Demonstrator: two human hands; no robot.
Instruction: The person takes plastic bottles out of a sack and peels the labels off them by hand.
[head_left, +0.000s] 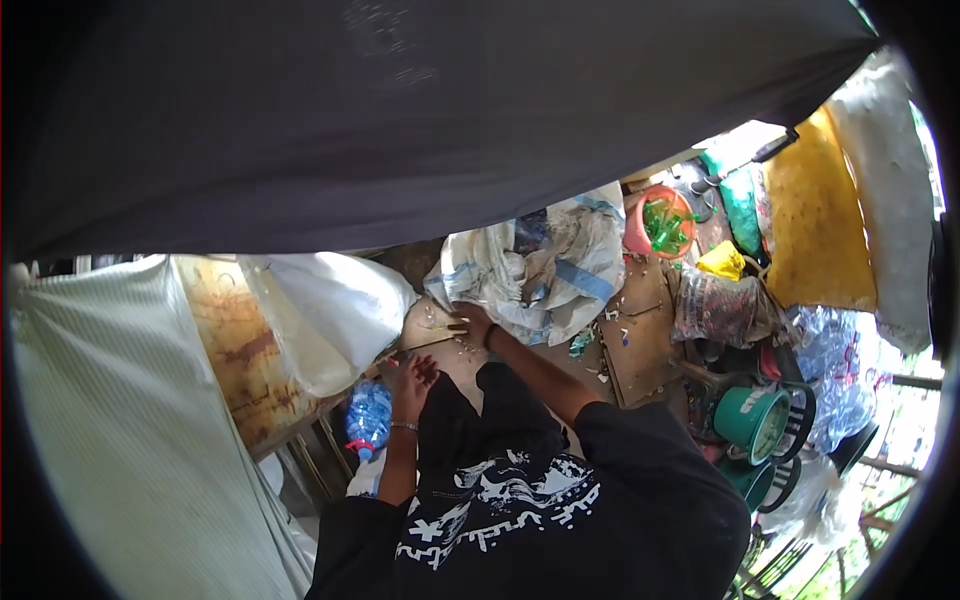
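Note:
My right hand (472,325) reaches forward, low over the littered brown surface (428,318), at the near left edge of a large white woven sack (540,275) with blue stripes. Its fingers look stretched out over small pale scraps, and I make out nothing held in them. My left hand (418,374) is raised just left of my knees, palm partly turned up. Its fingers are loosely bent and apart, with nothing visible between them. A clear bluish plastic bottle (368,415) with a red collar stands beside my left forearm.
A pink bucket (635,232) holds green bottle pieces. Flat brown boards (640,350) lie right of the sack. Farther right are a filled bag (722,308), green buckets (750,420) and clear plastic bottles (835,370). White sheeting (335,310) bulges on the left; dark cloth (400,130) hangs overhead.

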